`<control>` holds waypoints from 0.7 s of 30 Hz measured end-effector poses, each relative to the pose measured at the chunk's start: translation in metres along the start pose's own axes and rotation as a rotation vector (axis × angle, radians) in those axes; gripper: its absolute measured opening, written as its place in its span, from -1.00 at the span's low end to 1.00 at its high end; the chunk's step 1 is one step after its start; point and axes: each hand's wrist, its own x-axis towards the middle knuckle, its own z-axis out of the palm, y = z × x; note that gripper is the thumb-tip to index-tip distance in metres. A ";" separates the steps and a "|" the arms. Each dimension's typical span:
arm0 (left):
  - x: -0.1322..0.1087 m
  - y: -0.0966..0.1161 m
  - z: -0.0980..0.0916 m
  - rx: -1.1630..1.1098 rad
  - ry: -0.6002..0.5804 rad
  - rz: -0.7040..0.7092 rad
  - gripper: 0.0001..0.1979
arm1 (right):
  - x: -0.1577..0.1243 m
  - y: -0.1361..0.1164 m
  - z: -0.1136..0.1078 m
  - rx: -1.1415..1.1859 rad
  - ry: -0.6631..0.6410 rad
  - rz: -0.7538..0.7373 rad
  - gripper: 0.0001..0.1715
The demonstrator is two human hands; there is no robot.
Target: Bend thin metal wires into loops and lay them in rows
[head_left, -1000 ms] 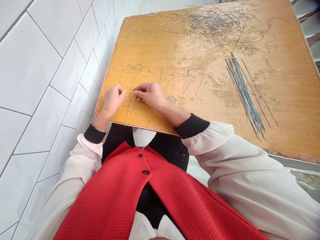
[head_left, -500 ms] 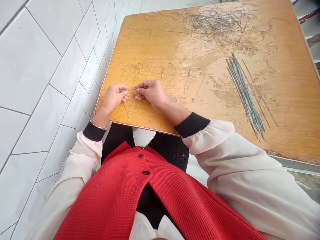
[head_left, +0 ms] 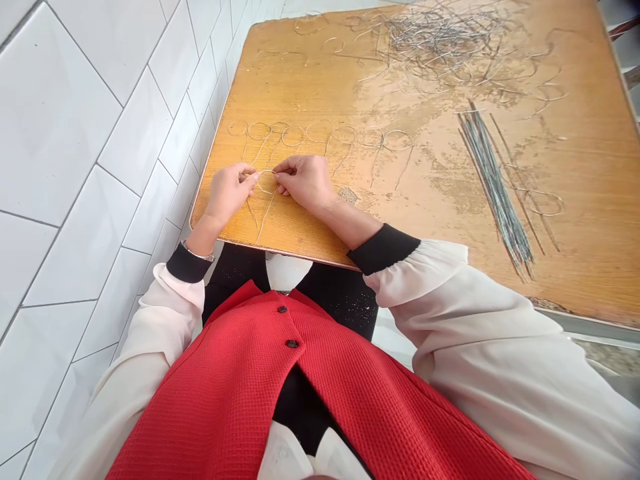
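My left hand pinches one side of a thin wire loop between thumb and fingertips. On the loop's other side, my right hand grips the same wire, its fingers closed. A straight tail of that wire slants down toward the table's near edge. Just beyond my hands lies a row of looped wires, each a round ring with a straight tail. The exact contact of the fingertips on the wire is too small to make out.
A bundle of straight grey wires lies on the wooden table at the right, with a looped wire beside it. Farther back is a tangled heap of wires. A white tiled wall runs close along my left.
The wire loop between my hands now shows as a rounder, wider ring. My left fingers have shifted slightly on it. The view has moved a little.
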 end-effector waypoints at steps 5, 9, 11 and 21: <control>-0.019 -0.003 -0.009 0.286 0.103 0.159 -0.81 | 0.004 0.005 0.000 -0.263 0.043 -0.138 -0.77; -0.048 -0.006 -0.011 0.490 0.057 0.326 -0.75 | 0.001 0.005 -0.005 -0.388 0.038 -0.209 -0.67; -0.060 -0.009 -0.009 0.559 -0.006 0.400 -0.75 | -0.008 0.000 -0.009 -0.403 0.004 -0.229 -0.64; -0.062 -0.033 -0.013 0.538 -0.046 0.588 -0.78 | -0.050 -0.002 -0.014 -0.594 -0.213 -0.607 -0.59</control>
